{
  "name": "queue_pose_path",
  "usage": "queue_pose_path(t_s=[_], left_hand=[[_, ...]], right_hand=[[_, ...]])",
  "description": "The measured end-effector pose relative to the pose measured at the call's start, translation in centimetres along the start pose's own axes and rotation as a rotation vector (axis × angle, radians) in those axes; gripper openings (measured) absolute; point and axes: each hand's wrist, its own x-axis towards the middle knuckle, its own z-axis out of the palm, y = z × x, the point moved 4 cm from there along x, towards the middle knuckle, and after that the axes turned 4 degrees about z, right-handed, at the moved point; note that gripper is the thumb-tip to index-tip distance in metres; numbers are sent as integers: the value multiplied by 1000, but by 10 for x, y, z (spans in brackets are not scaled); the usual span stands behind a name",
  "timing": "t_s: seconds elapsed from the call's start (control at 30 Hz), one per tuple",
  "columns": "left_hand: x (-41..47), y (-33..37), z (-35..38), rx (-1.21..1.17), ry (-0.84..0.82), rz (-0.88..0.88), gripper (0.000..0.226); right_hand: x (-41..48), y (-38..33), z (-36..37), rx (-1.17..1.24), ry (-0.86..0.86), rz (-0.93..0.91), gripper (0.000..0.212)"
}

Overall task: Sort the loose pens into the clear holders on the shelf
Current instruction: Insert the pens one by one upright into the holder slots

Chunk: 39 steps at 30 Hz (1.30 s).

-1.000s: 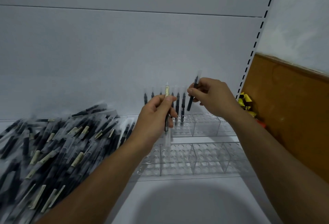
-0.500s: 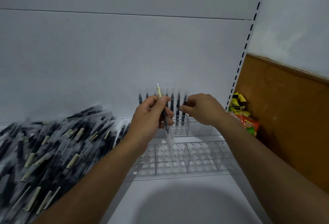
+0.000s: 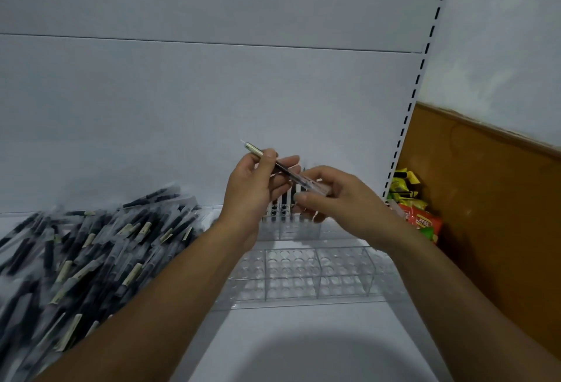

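Hands: two, left hand and right hand. One pen pinched between the fingers of both. Loose pens heaped well left of the left fingers: far too many to count, dozens at least. Standing pens just behind the fingers: three or four dark barrels show in the gap, the rest covered. Clear holders below the fingers: three sections plainly divided in the front row, plus a rear row whose number cannot be told. Snack packets right of the right fingers: at least two, one yellow, one red and green.
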Motion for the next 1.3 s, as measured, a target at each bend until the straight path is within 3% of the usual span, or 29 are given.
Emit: queue_pose_path(t_s=[0.1,0.23,0.37,0.47,0.73,0.9,1.17,1.3], left_hand=[[-5,-4,-3,138,-59,-19,25],[-13,-8,-16,378,-176,-98,31],[-22,-2,-31,1108,-370,122,42],[-31,-14,-37,1366,-567,74,57],[-35,-24,-40,1443,-626,74,79],[-36,-24,-40,1463,-598,124,68],[-37,-23,-39,1496,-600,163,64],[-36,-23,-38,1507,-601,172,64]], right_hand=[[1,-2,-12,287,156,-25,12],[2,1,-28,409,236,-14,17],[0,3,-46,479,310,-1,15],[0,4,-61,456,395,-10,6],[18,6,-73,-105,575,-32,9],[34,5,-60,-385,495,-8,19],[40,9,-59,-447,486,15,18],[42,26,-45,-614,277,134,14]])
